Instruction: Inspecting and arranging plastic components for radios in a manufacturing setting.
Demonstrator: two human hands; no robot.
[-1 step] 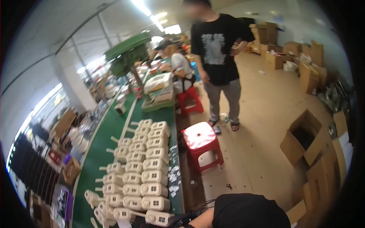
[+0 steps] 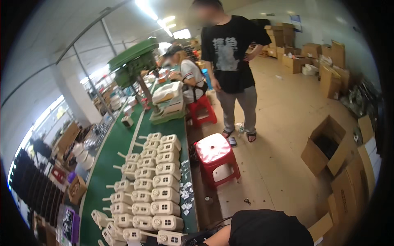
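Note:
Only a bare stretch of my right forearm and its black sleeve come in at the lower edge. The arm points left toward the workbench, with something dark around the wrist, and the hand itself is out of sight. Closest to it is a cream plastic housing with a small window-like cutout and a long stem. Several more such housings lie in rows on the green bench top, their stems mostly pointing left. My left hand does not show anywhere.
Small white pieces lie along the bench's right edge. A green drill press stands farther up the bench. Right of it are a red stool, a standing person, a seated person and an open carton.
The view has shifted slightly and the picture is sharper. The housings, the stool and my right arm keep about the same places.

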